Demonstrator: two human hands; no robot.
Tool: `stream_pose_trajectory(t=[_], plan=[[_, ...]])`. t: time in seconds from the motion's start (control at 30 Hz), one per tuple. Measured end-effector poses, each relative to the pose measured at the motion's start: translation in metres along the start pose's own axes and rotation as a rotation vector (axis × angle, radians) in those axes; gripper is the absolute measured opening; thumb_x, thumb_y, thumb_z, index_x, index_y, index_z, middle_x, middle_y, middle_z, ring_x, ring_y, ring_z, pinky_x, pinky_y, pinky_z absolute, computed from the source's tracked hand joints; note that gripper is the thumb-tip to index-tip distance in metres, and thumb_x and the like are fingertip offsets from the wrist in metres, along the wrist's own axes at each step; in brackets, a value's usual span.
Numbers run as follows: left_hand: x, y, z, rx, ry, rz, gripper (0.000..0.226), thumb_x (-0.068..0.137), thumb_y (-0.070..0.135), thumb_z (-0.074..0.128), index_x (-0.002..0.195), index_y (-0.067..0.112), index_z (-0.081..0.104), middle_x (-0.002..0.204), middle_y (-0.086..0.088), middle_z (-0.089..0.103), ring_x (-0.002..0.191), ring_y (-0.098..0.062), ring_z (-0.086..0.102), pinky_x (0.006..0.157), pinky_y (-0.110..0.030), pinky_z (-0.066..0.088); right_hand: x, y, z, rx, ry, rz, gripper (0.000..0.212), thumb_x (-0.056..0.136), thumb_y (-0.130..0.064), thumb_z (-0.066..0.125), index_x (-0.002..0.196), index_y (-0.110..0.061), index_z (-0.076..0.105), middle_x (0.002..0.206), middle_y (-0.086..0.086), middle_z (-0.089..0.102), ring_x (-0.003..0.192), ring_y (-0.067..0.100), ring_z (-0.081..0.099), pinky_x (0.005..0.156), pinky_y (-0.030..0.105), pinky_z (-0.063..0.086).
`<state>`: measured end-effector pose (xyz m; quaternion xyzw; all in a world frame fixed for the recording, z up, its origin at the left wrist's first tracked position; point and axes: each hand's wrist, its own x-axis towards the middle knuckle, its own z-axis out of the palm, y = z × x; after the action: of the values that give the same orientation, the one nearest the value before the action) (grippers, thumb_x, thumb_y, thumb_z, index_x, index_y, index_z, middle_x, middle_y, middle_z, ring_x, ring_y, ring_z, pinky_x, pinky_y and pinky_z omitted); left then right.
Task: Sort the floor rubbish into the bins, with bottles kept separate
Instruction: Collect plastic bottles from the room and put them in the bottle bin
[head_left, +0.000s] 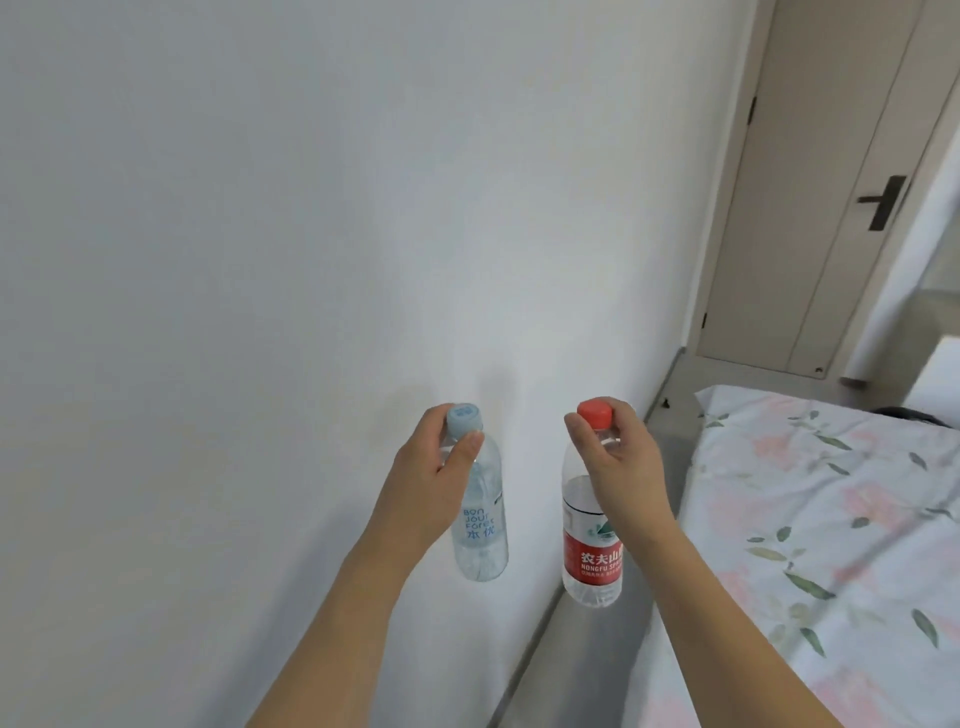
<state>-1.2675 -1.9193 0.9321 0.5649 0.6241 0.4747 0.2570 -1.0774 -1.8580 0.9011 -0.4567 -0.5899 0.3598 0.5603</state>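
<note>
My left hand (431, 467) grips the neck of a clear plastic bottle with a pale blue cap and blue lettering (480, 525), which hangs upright in the air in front of the white wall. My right hand (618, 462) holds a second clear bottle with a red cap and a red label (589, 551) by its neck, also upright, a short way to the right of the first. The two bottles do not touch. No bins are in view.
A white wall (260, 260) fills the left and centre. A bed with a floral sheet (831, 519) lies at the right. A narrow strip of grey floor (566, 649) runs between wall and bed. A beige door with a dark handle (810, 208) stands at the far right.
</note>
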Motion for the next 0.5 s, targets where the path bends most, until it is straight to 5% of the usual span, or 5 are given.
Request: stream_pose_trajectory(t=[0.33, 0.5], plan=[[0.126, 0.000, 0.068, -0.205, -0.215, 0.077, 0.016, 0.097, 0.030, 0.054, 0.112, 0.032, 0.058, 0.111, 0.017, 0.065, 0.107, 0.000, 0.059, 0.083, -0.018, 0.043, 0.069, 0.029, -0.035, -0.117, 0.285, 0.006, 0.008, 0.089, -0.037, 0.064, 0.094, -0.033, 0.060, 0.091, -0.013, 0.064, 0.083, 0.001, 0.058, 0.076, 0.022, 0.047], [0.183, 0.005, 0.133, -0.157, -0.344, 0.122, 0.017, 0.097, 0.032, 0.052, 0.114, 0.032, 0.055, 0.107, 0.021, 0.062, 0.098, 0.011, 0.056, 0.070, -0.005, 0.041, 0.120, 0.065, -0.060, -0.154, 0.388, 0.025, 0.006, 0.090, -0.034, 0.064, 0.089, -0.032, 0.059, 0.085, -0.015, 0.063, 0.080, -0.001, 0.056, 0.074, 0.018, 0.044]])
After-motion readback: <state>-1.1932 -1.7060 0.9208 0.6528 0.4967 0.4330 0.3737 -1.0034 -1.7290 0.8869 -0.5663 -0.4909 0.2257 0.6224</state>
